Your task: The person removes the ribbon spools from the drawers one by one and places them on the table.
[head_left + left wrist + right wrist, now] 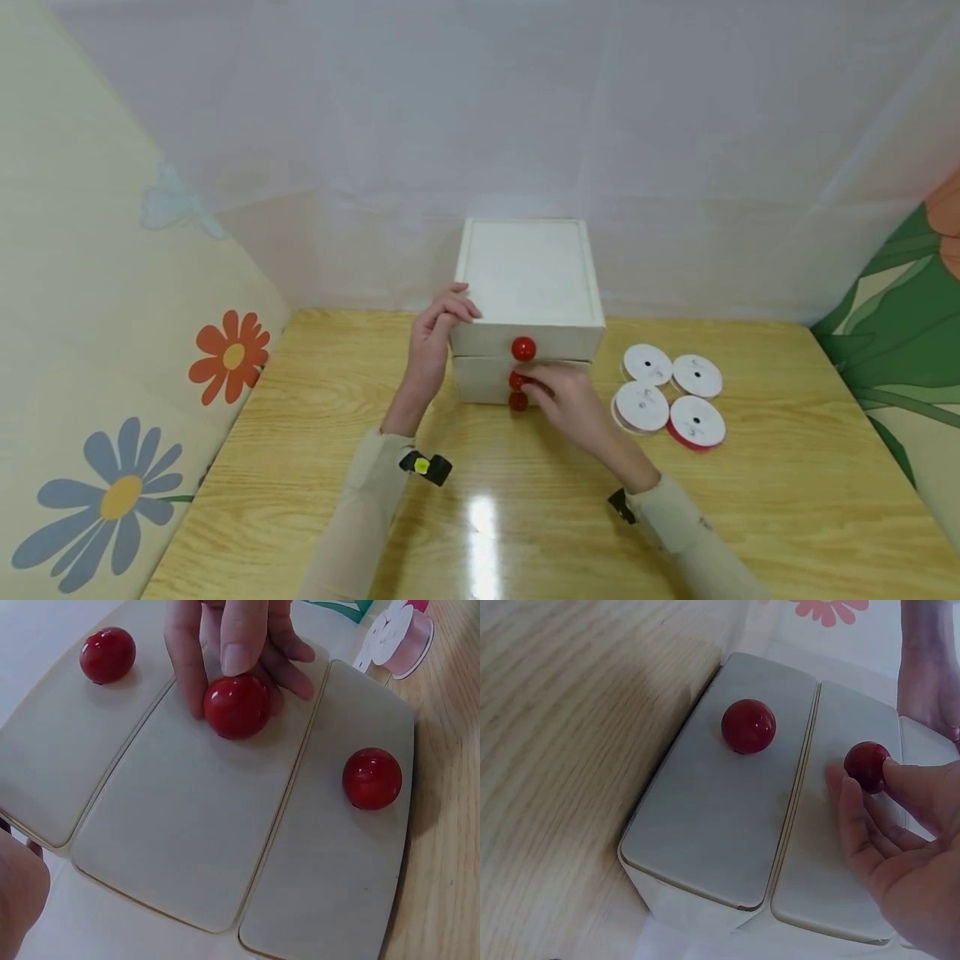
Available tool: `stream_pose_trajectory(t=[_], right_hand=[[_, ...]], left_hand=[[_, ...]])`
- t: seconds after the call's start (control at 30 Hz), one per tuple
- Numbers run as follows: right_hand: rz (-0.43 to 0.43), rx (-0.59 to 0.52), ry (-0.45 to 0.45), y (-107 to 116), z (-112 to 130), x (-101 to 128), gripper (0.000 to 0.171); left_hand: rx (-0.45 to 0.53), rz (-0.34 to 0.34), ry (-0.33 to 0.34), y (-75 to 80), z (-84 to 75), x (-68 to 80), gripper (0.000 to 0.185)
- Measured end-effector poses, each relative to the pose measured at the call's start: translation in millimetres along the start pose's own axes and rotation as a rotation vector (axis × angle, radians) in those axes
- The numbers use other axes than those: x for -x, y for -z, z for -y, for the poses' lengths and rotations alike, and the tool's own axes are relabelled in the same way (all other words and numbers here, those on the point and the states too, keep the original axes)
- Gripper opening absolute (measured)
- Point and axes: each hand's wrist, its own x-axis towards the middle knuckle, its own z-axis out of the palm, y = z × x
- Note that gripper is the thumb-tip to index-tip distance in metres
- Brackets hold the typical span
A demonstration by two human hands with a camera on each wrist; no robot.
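Observation:
A small white cabinet [532,275] with three drawers stands at the back middle of the wooden table. Each drawer front carries a red ball knob: top [523,348], middle [236,706] and bottom [518,402]. My right hand [558,392] pinches the middle knob between thumb and fingers [240,637], which the right wrist view also shows around the middle knob [866,766]. The fingers of my left hand [442,321] curl over the cabinet's top left front corner. All three drawer fronts lie about flush.
Several white ribbon spools [671,396] lie flat on the table just right of the cabinet, one with red ribbon [696,423]. A translucent sheet hangs behind. Flower-patterned panels close in the left and right sides.

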Motion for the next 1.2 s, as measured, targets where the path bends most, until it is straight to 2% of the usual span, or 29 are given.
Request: stream_pose_trajectory(t=[0.2, 0.47, 0.6, 0.73, 0.83, 0.93, 1.03, 1.2], right_hand=[[0.001, -0.032, -0.078, 0.1, -1.2, -3.7, 0.025], [-0.028, -0.036, -0.092, -0.5, -0.1, -6.3, 0.024], [-0.061, -0.016, -0.101, 2.6, -0.3, -2.3, 0.018], [-0.171, -0.043, -0.022, 10.1, 5.2, 0.5, 0.013], [-0.254, -0.087, 0.054, 16.0, 10.8, -0.9, 0.015], [-0.294, -0.117, 0.070, 19.7, 14.4, -4.4, 0.022], [-0.293, -0.130, 0.044, 21.1, 16.1, -8.2, 0.029], [-0.240, -0.127, 0.006, 18.8, 16.2, -14.4, 0.034]], left_hand=[[0.004, -0.015, 0.002, -2.2, -0.9, -0.2, 0.022], [-0.005, -0.047, 0.012, -1.9, -2.7, -2.2, 0.022], [-0.005, -0.042, 0.023, -3.2, -2.7, -1.7, 0.021], [-0.016, -0.040, 0.023, -3.6, -3.3, -0.5, 0.021], [-0.019, -0.048, 0.014, -3.2, -3.8, -0.7, 0.021], [-0.010, -0.049, 0.021, -2.9, -4.4, -1.3, 0.021], [0.010, -0.041, 0.050, -3.3, -5.0, -1.8, 0.023], [0.047, -0.039, 0.090, -3.9, -3.7, -1.6, 0.029]])
